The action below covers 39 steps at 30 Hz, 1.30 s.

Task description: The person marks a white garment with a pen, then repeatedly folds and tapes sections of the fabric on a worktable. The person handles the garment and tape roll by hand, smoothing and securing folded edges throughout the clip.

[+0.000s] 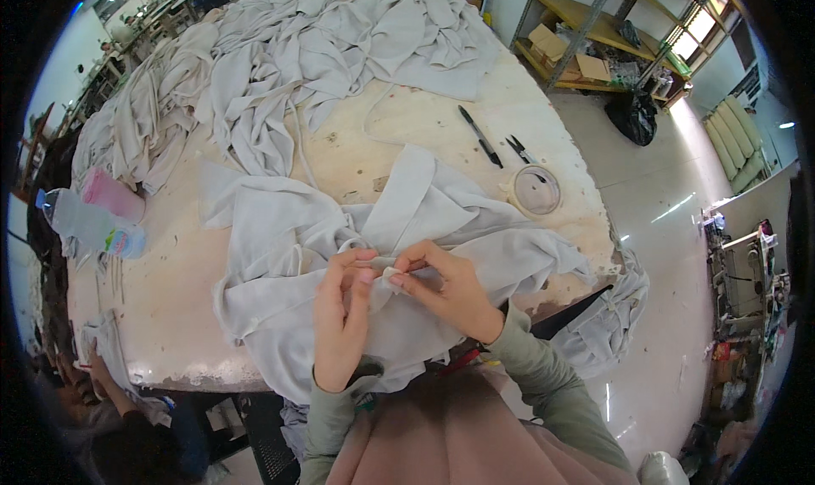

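Observation:
A light grey garment [284, 217] lies bunched on the table in front of me, with a wide flap folded over its top. My right hand [450, 288] pinches a small pale fold of it between thumb and fingers. Close beside it, my left hand [342, 308] has its fingers curled and its thumb near the fingertips. Whatever may be between those left fingertips is too small to make out. Both hands meet over the middle of the garment, above the table's near edge.
A large heap of grey cloth [340, 43] covers the table's far side. To the right lie a black pen [480, 137], small thread snips [519, 149] and a round clear container [536, 189]. A plastic bottle [89, 222] and pink cup [113, 194] are left. Another person's arm [109, 383] shows lower left.

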### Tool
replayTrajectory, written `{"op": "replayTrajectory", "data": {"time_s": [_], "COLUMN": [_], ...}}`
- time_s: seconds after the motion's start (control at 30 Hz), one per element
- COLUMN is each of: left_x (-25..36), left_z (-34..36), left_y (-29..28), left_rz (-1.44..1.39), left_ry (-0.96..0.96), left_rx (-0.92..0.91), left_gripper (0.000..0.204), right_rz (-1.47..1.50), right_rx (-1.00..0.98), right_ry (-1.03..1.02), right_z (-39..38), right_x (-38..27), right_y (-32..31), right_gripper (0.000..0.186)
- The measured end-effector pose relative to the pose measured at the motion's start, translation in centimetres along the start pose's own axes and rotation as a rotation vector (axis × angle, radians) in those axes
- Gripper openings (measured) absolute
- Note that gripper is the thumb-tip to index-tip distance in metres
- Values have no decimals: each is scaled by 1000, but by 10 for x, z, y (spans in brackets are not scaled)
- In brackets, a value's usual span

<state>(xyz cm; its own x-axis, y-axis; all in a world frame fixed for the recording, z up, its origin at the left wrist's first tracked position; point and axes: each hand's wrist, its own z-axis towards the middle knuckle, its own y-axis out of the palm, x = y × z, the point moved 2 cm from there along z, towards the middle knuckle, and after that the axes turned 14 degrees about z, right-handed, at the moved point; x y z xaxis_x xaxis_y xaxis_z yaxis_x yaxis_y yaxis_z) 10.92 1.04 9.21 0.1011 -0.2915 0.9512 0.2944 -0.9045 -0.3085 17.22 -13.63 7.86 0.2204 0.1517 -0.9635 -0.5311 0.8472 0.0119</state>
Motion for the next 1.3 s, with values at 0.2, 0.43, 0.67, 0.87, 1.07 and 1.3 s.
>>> {"op": "replayTrajectory", "data": {"time_s": [0.2, 0.43, 0.67, 0.87, 1.07, 1.3], "left_x": [20, 28, 41, 35, 22, -1], "left_z": [-8, -25, -29, -27, -22, -30], "left_y": [-1, -8, -17, -47, -106, -147], "left_rz": [291, 551, 697, 784, 385, 626], "left_ry": [313, 477, 773, 490, 332, 343], "left_rx": [126, 84, 150, 13, 408, 678], "left_gripper": [23, 26, 29, 13, 7, 6], "right_rz": [-56, -20, -141, -285, -283, -13], "right_rx": [150, 279, -30, -3, 73, 207], "right_ry": [-64, -60, -42, 161, 236, 330], "right_z": [-14, -26, -26, -31, -26, -29], "right_x": [-17, -25, -49, -58, -70, -74], "right_y": [4, 11, 7, -7, -65, -80], "right_gripper": [15, 12, 13, 21, 20, 15]}}
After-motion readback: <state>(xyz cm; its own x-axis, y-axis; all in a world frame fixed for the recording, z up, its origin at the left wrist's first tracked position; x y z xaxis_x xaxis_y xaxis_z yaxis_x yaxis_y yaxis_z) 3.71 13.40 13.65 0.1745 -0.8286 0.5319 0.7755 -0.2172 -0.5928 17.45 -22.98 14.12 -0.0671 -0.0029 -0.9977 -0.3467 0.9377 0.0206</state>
